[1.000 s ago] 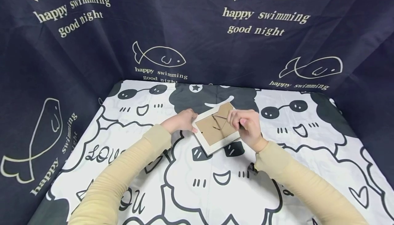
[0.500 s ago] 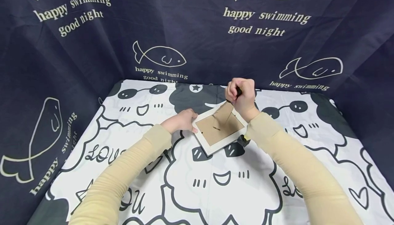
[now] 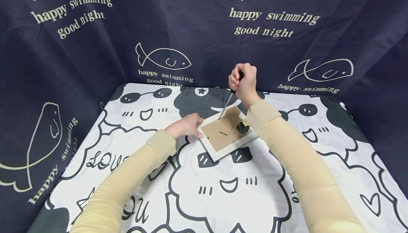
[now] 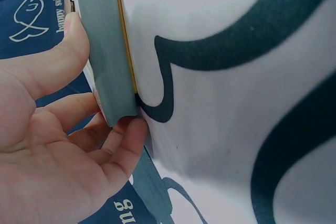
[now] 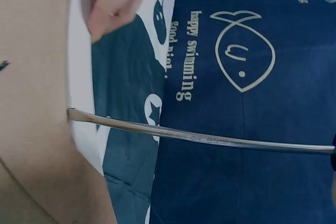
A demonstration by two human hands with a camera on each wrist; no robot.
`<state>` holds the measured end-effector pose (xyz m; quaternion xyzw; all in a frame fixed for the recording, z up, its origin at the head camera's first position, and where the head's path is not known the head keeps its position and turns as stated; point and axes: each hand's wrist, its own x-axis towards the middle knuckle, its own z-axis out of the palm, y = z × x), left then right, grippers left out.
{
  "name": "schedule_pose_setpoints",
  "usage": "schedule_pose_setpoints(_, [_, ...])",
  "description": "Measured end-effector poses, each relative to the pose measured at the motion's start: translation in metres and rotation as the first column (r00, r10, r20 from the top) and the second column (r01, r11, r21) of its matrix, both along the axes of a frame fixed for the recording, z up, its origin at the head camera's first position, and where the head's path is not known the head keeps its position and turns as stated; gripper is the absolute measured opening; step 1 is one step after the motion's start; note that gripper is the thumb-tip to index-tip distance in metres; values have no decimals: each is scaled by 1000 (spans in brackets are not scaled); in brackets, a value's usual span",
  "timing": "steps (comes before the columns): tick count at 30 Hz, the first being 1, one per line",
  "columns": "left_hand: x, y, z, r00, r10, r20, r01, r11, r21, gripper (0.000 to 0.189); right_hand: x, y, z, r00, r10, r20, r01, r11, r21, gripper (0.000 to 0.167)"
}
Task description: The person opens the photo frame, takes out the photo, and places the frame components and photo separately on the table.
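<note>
1. Two grips in view, both bare hands in beige sleeves (image 3: pixel 294 155), working at one white frame (image 3: pixel 235 146) laid flat, back side up, between and below them
2. Left grip (image 3: pixel 188 124): holding the frame by its corner, thumb bent over the rim and fingers curled about the outer side; left wrist view shows them tucked round the end of the greyish side
3. Right grip (image 3: pixel 244 84): fist curled round the black handle of a screwdriver, raised well above the frame and farther off than the left grip
4. Screwdriver shaft (image 3: pixel 227 103): slim, metal, slanting down from the right grip toward the left one; flat tip touching the inner edge of the white rim, seen close in the right wrist view; small lettering along the shaft, only partly legible
5. Brown backing board (image 3: pixel 217 139) set within the rim, just beside the left grip and below the right; short dark mark (image 3: pixel 224 132) on its face
6. Brown flap (image 3: pixel 234 112) on the board, under the right grip, its far end reaching over the rim
7. Black device (image 3: pixel 243 128) at the right wrist, hanging over the board
8. Beneath both grips, tabletop with white cloth (image 3: pixel 255 204) printed with black cartoon sheep; beyond them, dark blue curtain (image 3: pixel 204 54) with fish and lettering
</note>
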<state>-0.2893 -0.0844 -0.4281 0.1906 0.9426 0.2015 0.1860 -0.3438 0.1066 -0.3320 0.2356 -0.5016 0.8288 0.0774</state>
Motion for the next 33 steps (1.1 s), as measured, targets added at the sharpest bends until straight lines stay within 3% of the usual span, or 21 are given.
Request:
schedule_pose_setpoints(14, [-3, 0, -1, 1000, 18, 13, -18, 1000, 15, 81, -34, -12, 6, 973, -101, 207, 97, 995, 30, 43])
schedule_pose_setpoints(15, [-7, -1, -8, 1000, 6, -11, -6, 1000, 22, 82, -36, -13, 6, 971, -108, 214, 103, 994, 37, 43])
schedule_pose_setpoints(16, [-7, -1, -8, 1000, 7, -11, -7, 1000, 20, 82, -37, -13, 6, 968, -116, 222, 109, 993, 45, 42])
schedule_pose_setpoints(21, [-6, 0, -7, 1000, 5, -7, -5, 1000, 30, 81, -43, -14, 6, 957, -144, 251, 133, 989, 61, 43])
schedule_pose_setpoints(23, [-1, 1, 0, 1000, 12, 16, -13, 1000, 29, 79, -45, -14, 6, 953, -149, 264, 139, 989, 56, 43])
schedule_pose_setpoints(33, [1, 0, 3, 1000, 7, -4, -7, 1000, 19, 79, -46, -13, 6, 944, -157, 289, 153, 988, 39, 44])
